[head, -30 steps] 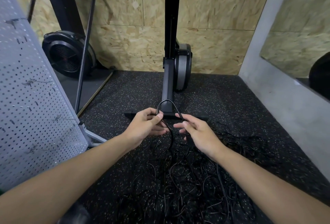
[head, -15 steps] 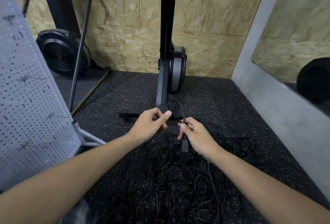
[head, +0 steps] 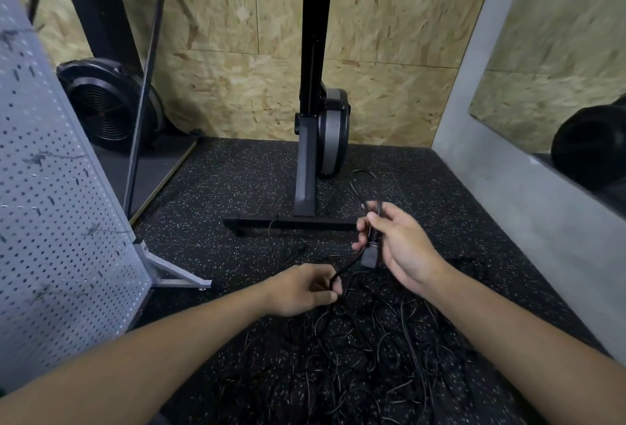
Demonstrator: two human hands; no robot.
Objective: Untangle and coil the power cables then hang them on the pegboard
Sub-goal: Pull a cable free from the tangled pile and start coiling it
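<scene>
The right hand (head: 403, 245) is gripping one cable (head: 347, 268) near its plug, likely anchoring the coil. The left hand (head: 305, 289) is pinching it lower, seemingly drawing slack from the floor pile (head: 355, 363).

Hands split apart: 1 s ago both sat together in front of the machine base, pinching a small loop between them. Right hand (head: 403, 245) moved up and right, ending up gripping the cable (head: 347, 267) just above the plug (head: 370, 257), which came to hang below its fingers. Left hand (head: 301, 289) dropped down towards the camera and pinched the cable further along. The cable ended up spanning the gap between the hands. The loop (head: 355, 184) ended up above the right hand.
</scene>
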